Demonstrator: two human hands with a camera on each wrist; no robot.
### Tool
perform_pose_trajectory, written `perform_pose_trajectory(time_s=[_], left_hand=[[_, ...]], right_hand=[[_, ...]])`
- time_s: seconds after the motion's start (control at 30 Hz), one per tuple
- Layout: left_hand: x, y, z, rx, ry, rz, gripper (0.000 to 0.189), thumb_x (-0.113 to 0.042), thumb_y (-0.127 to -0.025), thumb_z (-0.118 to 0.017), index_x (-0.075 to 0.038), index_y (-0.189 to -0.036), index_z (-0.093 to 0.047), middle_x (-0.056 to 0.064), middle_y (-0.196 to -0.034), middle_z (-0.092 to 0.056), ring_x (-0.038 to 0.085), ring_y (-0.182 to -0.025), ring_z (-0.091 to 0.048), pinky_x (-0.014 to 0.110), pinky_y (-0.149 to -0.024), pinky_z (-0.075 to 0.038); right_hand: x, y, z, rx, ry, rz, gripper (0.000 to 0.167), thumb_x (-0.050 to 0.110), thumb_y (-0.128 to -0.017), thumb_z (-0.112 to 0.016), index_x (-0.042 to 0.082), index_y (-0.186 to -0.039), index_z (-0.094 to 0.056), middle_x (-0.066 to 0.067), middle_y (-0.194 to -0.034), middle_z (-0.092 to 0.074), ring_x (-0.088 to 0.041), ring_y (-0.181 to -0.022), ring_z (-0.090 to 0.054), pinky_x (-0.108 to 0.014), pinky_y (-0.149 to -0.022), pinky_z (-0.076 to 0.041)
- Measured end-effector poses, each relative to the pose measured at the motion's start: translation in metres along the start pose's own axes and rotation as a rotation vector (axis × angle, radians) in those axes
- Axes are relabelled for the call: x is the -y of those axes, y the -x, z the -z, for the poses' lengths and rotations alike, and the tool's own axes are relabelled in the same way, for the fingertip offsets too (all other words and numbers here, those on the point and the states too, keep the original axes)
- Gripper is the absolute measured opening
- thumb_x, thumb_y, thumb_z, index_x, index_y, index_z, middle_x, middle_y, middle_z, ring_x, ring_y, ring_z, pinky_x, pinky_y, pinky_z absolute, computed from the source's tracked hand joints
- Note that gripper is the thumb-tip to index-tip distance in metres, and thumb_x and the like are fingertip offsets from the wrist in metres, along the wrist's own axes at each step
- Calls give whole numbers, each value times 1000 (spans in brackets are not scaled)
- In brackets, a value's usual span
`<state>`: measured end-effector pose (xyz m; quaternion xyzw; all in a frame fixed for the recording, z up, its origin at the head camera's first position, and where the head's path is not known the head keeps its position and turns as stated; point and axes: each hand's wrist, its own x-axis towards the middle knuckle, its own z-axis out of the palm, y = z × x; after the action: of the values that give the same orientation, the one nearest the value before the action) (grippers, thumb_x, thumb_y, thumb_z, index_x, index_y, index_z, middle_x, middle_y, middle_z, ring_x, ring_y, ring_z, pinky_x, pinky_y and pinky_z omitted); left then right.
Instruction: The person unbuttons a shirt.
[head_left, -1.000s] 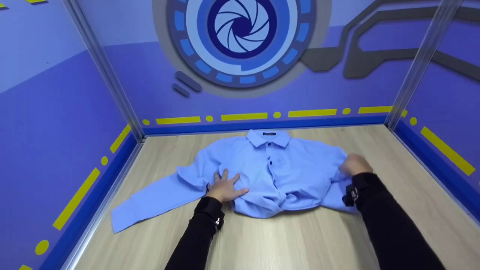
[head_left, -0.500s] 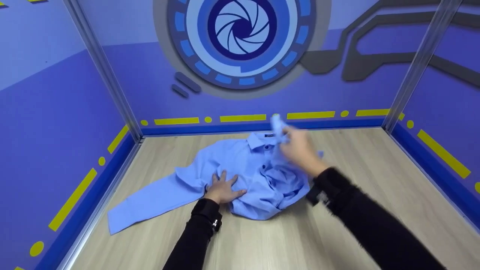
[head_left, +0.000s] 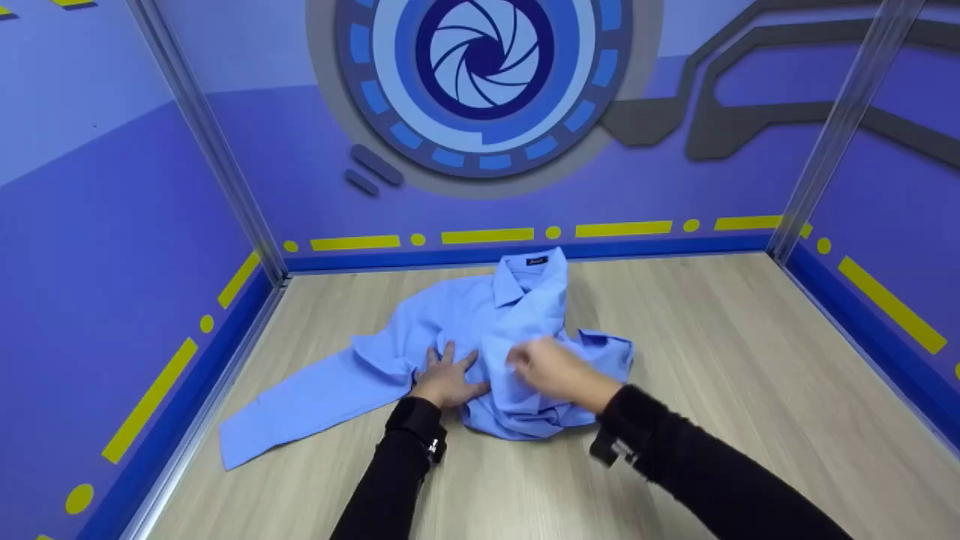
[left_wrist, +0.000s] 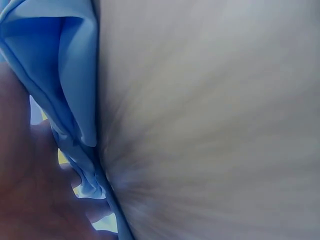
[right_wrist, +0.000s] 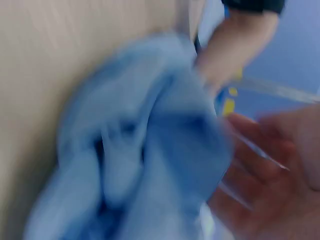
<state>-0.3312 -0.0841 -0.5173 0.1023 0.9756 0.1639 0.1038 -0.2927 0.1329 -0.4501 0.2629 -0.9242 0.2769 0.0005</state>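
Apparently you're partway through folding the shirt (head_left: 525, 319) on the bench (head_left: 712, 360): right side turned in, left sleeve (head_left: 315, 397) stretched out unfolded, left hand (head_left: 448, 379) spread flat on it, right hand's (head_left: 551, 366) grip too blurred to tell.

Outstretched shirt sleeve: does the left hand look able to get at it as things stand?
Likely yes: the left hand rests, fingers spread, on the collared shirt right beside that long sleeve, and nothing visibly covers the sleeve.

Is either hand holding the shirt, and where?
The left hand rests spread on the blue shirt, not gripping; the right hand is too blurred to tell.
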Motion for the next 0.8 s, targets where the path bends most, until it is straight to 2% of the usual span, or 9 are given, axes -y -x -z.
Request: perform_pose_trajectory(time_s=[0.1,0.17,0.23,0.33,0.43,0.53,0.67,0.73,0.8], left_hand=[[0,2,-1,8,4,-4,76,-64,-90,-60,-27,-154,-42,20,-164,-17,55,-147,-7,79,-105,-18],[0,3,-1,6,5,-11,75,-65,-91,-59,-27,-154,-42,20,-164,-16,55,-147,-7,80,-105,-17],[1,4,-1,5,3,-12,76,-65,-90,-59,-28,-154,-42,20,-165,-16,55,-146,-7,80,-105,-17],[1,4,-1,7,-3,-9,75,-65,-90,-59,-28,-154,-42,20,-165,-16,55,-146,-7,79,-106,-17],[0,5,0,7,-2,-11,75,-64,-91,-59,-28,-154,-42,20,-165,-16,56,-146,-7,79,-106,-16],[0,5,0,2,4,-15,75,-64,-91,-59,-28,-154,-42,20,-164,-16,56,-146,-8,80,-106,-15],[-1,4,1,4,8,-14,75,-64,-91,-59,-27,-154,-41,20,-164,-16,56,-146,-7,79,-106,-15],[-1,4,2,6,3,-10,75,-64,-91,-58,-28,-154,-41,20,-164,-16,55,-146,-7,79,-106,-15],[-1,5,2,9,-1,-9,75,-64,-91,-58,-28,-154,-41,20,-164,-16,55,-146,-8,79,-106,-16]], right_hand=[[-29,-7,27,-253,77,-47,18,2,-94,-61,4,-107,-73,-11,-103,-71,-27,-93,-68,-42,-84,-56],[-58,-6,38,-322,134,-127,20,2,-94,-61,2,-112,-71,-16,-111,-68,-34,-103,-64,-49,-90,-53],[-88,0,41,-290,170,-247,25,6,-96,-59,-1,-119,-68,-23,-118,-63,-43,-110,-59,-57,-93,-49],[-126,13,34,-154,198,-401,36,15,-99,-57,-5,-128,-62,-30,-122,-59,-49,-113,-56,-61,-93,-47],[-150,24,24,-94,189,-462,39,15,-97,-60,-5,-130,-60,-29,-122,-61,-49,-113,-58,-60,-91,-49],[-165,33,27,-137,191,-483,40,7,-86,-66,-2,-125,-64,-26,-116,-66,-46,-106,-62,-57,-84,-52],[-189,53,55,-239,214,-564,38,4,-74,-64,-4,-110,-64,-29,-106,-67,-48,-93,-64,-57,-70,-51],[-202,70,72,-256,235,-642,29,6,-76,-62,-5,-103,-63,-32,-102,-66,-48,-90,-65,-55,-64,-50],[-211,92,87,-221,270,-739,26,8,-79,-57,-10,-97,-63,-35,-100,-65,-48,-88,-65,-55,-60,-51]])
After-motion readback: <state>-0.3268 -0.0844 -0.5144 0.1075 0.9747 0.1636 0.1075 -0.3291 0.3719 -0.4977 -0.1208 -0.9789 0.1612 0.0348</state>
